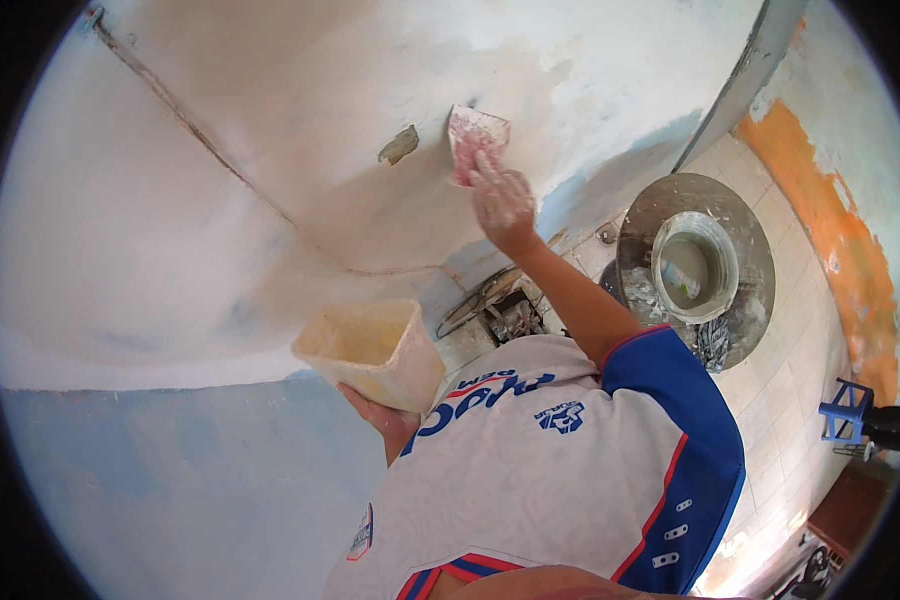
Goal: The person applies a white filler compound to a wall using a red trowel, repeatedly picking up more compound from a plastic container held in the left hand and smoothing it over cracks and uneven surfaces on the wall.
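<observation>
My right hand (503, 203) is closed round a reddish putty spreader (477, 133) smeared with white. The spreader's blade lies close against the pale, patchily coated wall (300, 110); whether it touches cannot be told. Just left of it, a small grey-brown bare patch (398, 146) shows in the wall. Low on the left, my left hand (378, 408) supports a cream, square-sided plastic container (410, 360) from beneath, its mouth facing the wall. Yellowish residue coats the container's inner walls, and its bottom is hidden.
A round table (755, 245) at the right bears a bucket (727, 262) with greyish paste inside. Beyond stands a blue stool (845, 412) on the tiled floor (785, 350). Dark debris (515, 318) lies at the wall's foot. A rough brown groove (210, 138) crosses the wall.
</observation>
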Available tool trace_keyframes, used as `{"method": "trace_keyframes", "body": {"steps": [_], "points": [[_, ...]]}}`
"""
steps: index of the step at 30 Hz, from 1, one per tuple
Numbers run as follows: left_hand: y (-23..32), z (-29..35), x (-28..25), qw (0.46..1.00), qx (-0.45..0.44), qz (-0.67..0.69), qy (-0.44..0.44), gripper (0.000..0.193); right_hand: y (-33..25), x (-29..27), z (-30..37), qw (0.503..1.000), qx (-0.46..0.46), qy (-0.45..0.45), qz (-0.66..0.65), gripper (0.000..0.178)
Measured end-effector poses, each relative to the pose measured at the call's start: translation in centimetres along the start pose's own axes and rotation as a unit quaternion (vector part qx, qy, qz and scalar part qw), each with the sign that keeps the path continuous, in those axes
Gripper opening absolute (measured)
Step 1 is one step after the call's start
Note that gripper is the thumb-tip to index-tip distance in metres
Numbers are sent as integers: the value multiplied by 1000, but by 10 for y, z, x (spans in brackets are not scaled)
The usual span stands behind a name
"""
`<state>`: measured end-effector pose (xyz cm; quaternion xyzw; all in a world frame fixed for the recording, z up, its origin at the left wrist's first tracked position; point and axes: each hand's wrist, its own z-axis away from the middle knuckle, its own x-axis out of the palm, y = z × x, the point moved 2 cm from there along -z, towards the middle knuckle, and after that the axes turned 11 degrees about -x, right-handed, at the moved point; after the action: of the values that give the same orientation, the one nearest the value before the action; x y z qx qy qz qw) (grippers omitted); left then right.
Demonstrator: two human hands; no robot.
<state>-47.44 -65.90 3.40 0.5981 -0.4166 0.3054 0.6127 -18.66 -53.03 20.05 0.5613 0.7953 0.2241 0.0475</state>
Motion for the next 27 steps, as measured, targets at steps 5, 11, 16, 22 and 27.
{"method": "trace_keyframes", "body": {"steps": [5, 11, 16, 22, 27], "points": [[32, -15, -7, 997, -6, 12, 73, 66, 20, -19, 9, 999, 9, 2, -32, 23], [19, -41, -72, 990, -41, 133, -9, 75, 42, -35, -12, 993, 103, 54, -4, 15], [12, -40, -38, 997, -17, 47, 52, 75, 62, 1, -21, 993, 101, 44, 33, 14], [9, -33, -2, 993, -85, 78, 31, 70, -16, 26, 24, 989, 26, -57, -137, 20], [6, -13, 31, 989, -111, 51, 86, 73, 46, -29, 41, 993, 106, 47, -23, 12]]}}
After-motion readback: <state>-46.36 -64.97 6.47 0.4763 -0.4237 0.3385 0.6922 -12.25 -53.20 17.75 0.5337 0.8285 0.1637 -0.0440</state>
